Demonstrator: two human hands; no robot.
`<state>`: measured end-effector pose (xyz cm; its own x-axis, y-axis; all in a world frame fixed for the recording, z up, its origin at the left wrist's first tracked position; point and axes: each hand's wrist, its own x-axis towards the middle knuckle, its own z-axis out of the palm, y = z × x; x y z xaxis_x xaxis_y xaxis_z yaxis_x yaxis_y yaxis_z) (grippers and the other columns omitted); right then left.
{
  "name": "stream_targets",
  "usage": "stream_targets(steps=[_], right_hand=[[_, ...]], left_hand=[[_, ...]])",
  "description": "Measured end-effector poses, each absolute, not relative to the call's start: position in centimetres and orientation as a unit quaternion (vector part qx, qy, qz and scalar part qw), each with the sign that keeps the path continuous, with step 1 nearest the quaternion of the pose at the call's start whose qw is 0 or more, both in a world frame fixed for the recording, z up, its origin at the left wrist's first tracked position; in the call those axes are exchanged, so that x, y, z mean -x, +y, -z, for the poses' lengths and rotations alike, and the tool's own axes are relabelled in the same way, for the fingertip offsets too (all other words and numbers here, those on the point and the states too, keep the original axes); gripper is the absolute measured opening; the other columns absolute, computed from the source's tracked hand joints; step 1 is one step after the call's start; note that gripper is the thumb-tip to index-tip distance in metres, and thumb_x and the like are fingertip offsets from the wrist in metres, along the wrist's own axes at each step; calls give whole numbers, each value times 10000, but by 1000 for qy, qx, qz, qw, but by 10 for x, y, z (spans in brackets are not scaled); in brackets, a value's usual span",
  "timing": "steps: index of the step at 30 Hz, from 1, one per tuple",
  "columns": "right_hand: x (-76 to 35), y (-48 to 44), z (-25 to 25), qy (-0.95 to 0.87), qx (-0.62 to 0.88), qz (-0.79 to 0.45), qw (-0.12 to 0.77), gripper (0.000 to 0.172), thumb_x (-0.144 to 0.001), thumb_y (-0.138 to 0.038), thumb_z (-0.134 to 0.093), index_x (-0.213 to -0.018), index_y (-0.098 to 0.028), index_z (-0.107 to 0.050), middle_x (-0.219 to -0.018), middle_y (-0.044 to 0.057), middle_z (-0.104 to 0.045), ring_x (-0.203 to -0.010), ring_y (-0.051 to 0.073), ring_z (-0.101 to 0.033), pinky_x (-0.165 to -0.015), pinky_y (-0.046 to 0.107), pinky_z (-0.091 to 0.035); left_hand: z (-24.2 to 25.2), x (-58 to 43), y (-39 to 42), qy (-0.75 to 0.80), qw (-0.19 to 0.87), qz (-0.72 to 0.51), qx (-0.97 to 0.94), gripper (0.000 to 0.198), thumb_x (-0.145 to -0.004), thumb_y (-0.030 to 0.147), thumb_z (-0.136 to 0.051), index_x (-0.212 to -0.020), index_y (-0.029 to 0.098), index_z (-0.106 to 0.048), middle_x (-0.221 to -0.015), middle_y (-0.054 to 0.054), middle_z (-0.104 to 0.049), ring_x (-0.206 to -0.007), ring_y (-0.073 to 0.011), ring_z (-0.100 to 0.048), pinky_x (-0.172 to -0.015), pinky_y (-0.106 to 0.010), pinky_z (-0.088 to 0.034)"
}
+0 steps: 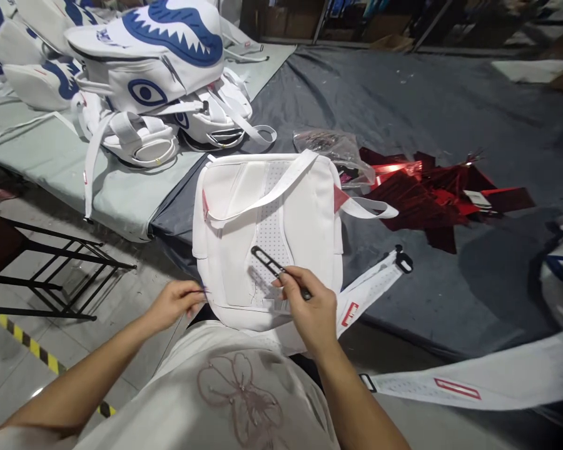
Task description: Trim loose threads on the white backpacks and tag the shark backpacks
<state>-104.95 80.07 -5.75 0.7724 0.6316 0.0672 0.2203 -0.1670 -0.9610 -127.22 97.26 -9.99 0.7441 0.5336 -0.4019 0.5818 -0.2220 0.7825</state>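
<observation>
A white backpack (237, 262) lies back panel up at the table's near edge, against my body. My right hand (309, 306) is closed around a slim black tool with a long slot (266, 260), held over the lower middle of the back panel. A dark loose thread (254, 292) shows on the panel just below the tool. My left hand (181, 300) pinches its fingertips together at the bag's lower left edge. What sits between those fingers is too small to tell. A white strap with a black buckle (373, 273) extends from the bag's right side.
White and blue backpacks (154, 56) are piled on the pale green table cover (126, 200) at left. A clear plastic bag (331, 147) and dark red shiny strips (422, 194) lie on the grey cloth (403, 112). A black-framed stool (51, 269) stands left; another white strap (497, 375) hangs right.
</observation>
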Motion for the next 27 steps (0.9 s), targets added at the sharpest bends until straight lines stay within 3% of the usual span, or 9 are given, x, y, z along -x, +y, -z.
stream_targets(steps=[3, 6, 8, 10, 13, 16, 18, 24, 27], right_hand=[[1037, 793, 52, -269, 748, -172, 582, 193, -875, -376, -644, -929, -196, -687, -744, 15, -733, -542, 123, -599, -564, 244, -511], [1033, 788, 50, -303, 753, -193, 551, 187, -870, -368, -649, -909, -195, -707, -713, 14, -721, -561, 132, -608, -569, 246, -508], [1036, 786, 50, -310, 752, -200, 546, 194, -864, -372, -650, -908, -193, -713, -708, 18, -718, -566, 141, -617, -573, 256, -516], [1039, 784, 50, -297, 751, -200, 554, 205, -854, -381, -655, -905, -190, -710, -707, 25, -720, -560, 147, -621, -571, 265, -524], [1042, 777, 49, -268, 759, -183, 565, 217, -850, -395, -663, -912, -191, -702, -700, 27, -722, -544, 144, -612, -562, 265, -525], [1042, 768, 49, -245, 768, -166, 569, 239, -847, -418, -672, -917, -191, -698, -703, 29, -721, -536, 144, -609, -552, 265, -524], [1043, 762, 50, -235, 773, -158, 568, 249, -845, -429, -677, -912, -190, -699, -699, 29, -716, -541, 148, -616, -552, 268, -523], [1043, 747, 56, -221, 785, -127, 565, 242, -859, -432, -679, -912, -197, -700, -726, 26, -723, -561, 146, -622, -594, 274, -516], [1041, 742, 59, -222, 785, -119, 566, 244, -866, -432, -674, -924, -196, -699, -733, 27, -728, -565, 149, -624, -600, 280, -515]], left_hand=[[112, 1339, 983, 396, 392, 28, -830, 428, -863, 539, -508, -838, 148, -680, -712, -108, -688, -535, -202, -629, -449, -275, -452], [124, 1376, 984, 409, 287, -29, -866, 394, -829, 548, -574, -733, 171, -635, -645, -108, -635, -574, -260, -627, -464, -337, -450], [131, 1374, 984, 396, 229, -67, -886, 420, -883, 514, -513, -625, 189, -575, -505, -58, -528, -502, -244, -572, -462, -335, -426], [134, 1353, 981, 373, 187, -106, -903, 391, -947, 427, -435, -696, 193, -622, -518, -51, -538, -500, -223, -558, -506, -336, -436], [128, 1296, 972, 312, 155, -163, -923, 270, -972, 358, -466, -1067, 214, -674, -931, -101, -713, -834, -240, -656, -758, -382, -497], [117, 1231, 957, 208, 109, -257, -938, 272, -932, 373, -591, -1163, 241, -645, -1149, -95, -677, -1083, -260, -586, -986, -453, -421], [116, 1192, 949, 166, 68, -309, -934, 281, -903, 368, -645, -1144, 224, -642, -1174, -108, -647, -1101, -274, -541, -1001, -484, -397], [134, 1160, 944, 160, 24, -313, -936, 129, -896, 257, -651, -798, 183, -612, -1086, -91, -651, -1077, -265, -527, -1017, -523, -382], [135, 1203, 945, 74, -16, -281, -957, 232, -981, 309, -526, -801, 185, -604, -905, -47, -650, -889, -171, -579, -843, -355, -503]])
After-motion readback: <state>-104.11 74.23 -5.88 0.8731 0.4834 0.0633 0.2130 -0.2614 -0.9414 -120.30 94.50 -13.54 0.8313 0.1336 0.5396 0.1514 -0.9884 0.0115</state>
